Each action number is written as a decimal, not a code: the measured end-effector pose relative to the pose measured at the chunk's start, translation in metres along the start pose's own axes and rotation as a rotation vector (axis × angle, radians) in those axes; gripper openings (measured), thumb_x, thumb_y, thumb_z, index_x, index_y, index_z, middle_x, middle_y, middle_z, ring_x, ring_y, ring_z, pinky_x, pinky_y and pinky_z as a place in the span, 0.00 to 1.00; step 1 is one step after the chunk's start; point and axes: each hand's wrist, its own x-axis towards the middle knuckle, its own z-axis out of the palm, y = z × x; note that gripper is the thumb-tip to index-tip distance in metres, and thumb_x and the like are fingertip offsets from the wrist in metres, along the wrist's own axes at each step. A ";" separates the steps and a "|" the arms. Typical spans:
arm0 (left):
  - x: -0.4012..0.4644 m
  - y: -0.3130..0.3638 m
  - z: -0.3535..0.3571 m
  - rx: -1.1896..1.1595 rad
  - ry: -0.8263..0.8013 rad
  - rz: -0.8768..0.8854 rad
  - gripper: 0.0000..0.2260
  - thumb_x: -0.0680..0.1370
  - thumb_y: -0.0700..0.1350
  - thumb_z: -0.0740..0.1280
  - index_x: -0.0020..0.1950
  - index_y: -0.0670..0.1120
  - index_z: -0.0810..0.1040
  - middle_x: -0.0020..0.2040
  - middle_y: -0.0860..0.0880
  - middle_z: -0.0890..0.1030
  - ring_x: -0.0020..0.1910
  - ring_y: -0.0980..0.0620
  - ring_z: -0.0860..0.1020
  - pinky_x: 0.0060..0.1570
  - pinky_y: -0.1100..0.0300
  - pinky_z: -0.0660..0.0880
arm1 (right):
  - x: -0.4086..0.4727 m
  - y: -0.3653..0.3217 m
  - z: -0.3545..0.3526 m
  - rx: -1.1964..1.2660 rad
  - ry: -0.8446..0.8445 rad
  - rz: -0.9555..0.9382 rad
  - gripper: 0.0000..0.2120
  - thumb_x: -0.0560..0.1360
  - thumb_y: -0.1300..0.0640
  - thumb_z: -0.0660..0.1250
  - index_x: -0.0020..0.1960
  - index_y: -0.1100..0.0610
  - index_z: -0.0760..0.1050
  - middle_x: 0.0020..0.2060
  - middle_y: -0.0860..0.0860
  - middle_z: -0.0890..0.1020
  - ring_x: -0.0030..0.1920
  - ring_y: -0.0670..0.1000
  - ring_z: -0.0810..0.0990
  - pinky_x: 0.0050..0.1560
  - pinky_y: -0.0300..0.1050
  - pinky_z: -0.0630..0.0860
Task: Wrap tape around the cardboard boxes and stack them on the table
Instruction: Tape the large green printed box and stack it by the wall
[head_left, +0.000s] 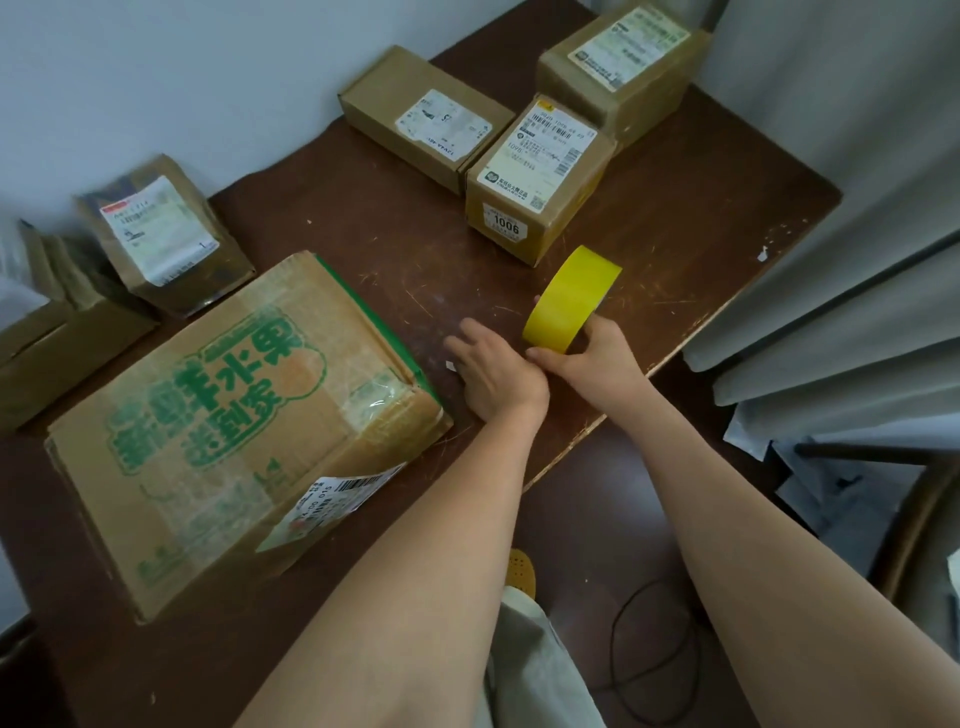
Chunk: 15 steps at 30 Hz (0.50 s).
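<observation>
**TAPE ROLL IN HAND: HAZARDS BEFORE FIRST WRAP**

Right hand (597, 358) curled round the lower edge of the yellow tape roll (571, 299), thumb across the near rim; roll held on edge, tilted, just above the table (701, 249). Left hand (493, 374) touching the right at the base of the roll, fingers straight and spread over the tabletop, holding nothing. Free end of the tape not visible; position on the roll cannot be told.

Relative to the roll:
- Large printed box (234, 415): near, to the left, lying flat, its label (332, 499) peeling at the near corner.
- Box marked 1006 (535, 182): just beyond.
- Long flat box (421, 114) and tall box (623, 67): farther beyond, toward the wall.
- Small parcel (161, 234): well apart, far left.

Likely faults from here:
- Slipping of the roll, owing to a grip on one edge only.
- Tape folding onto itself once peeled, given no anchoring on a box.
- Wrinkled wrap over the loose label.
- Boxes nudged off the table's right edge during turning.
</observation>
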 end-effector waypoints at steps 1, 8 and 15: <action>-0.001 -0.001 -0.001 0.004 0.000 0.027 0.24 0.74 0.41 0.73 0.65 0.42 0.65 0.66 0.41 0.66 0.63 0.39 0.74 0.53 0.48 0.76 | -0.002 -0.002 -0.003 0.010 -0.013 0.012 0.23 0.71 0.56 0.78 0.63 0.61 0.78 0.56 0.57 0.83 0.56 0.54 0.81 0.54 0.45 0.77; -0.042 -0.007 -0.024 -0.085 -0.015 0.329 0.10 0.78 0.37 0.66 0.59 0.44 0.72 0.60 0.45 0.70 0.56 0.44 0.77 0.49 0.51 0.76 | -0.033 -0.019 -0.013 0.116 0.168 0.103 0.22 0.77 0.56 0.71 0.70 0.58 0.72 0.59 0.49 0.79 0.59 0.46 0.77 0.57 0.38 0.72; -0.067 0.005 -0.095 -0.306 0.225 0.775 0.10 0.74 0.30 0.63 0.52 0.40 0.76 0.53 0.45 0.74 0.45 0.50 0.76 0.41 0.56 0.76 | -0.064 -0.067 -0.008 0.219 0.618 0.071 0.09 0.78 0.62 0.65 0.57 0.56 0.73 0.45 0.51 0.78 0.41 0.45 0.75 0.41 0.34 0.70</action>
